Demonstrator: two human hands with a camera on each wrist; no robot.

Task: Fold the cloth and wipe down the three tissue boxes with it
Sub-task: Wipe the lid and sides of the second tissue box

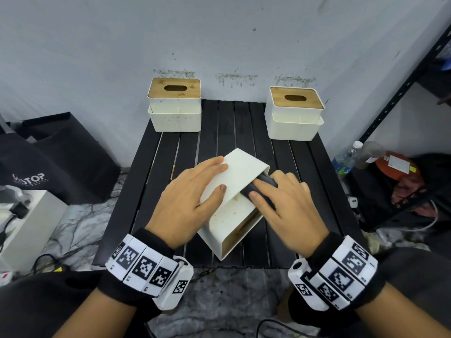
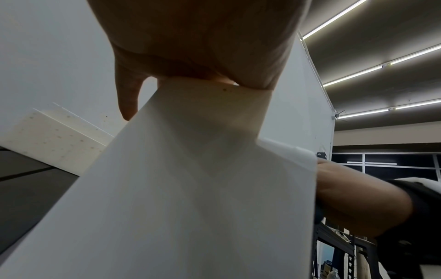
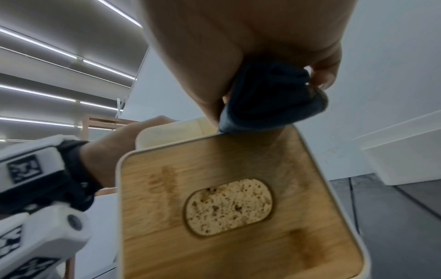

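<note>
Item one: tipped tissue box (image 1: pixel 234 198), lying on its side on the slatted black table (image 1: pixel 146 167), directly under my left fingers. My left hand (image 1: pixel 188 201) lies flat on its upturned white face, fingers straight, thumb over the edge.

Item two: dark cloth (image 1: pixel 262 185), bunched, gripped in my right hand (image 1: pixel 285 211), fingers curled round it, pressed against the box's side.

Items three, four: upright tissue boxes, far-left (image 1: pixel 174 104) and far-right (image 1: pixel 294 113), well beyond both fingertips.
</note>
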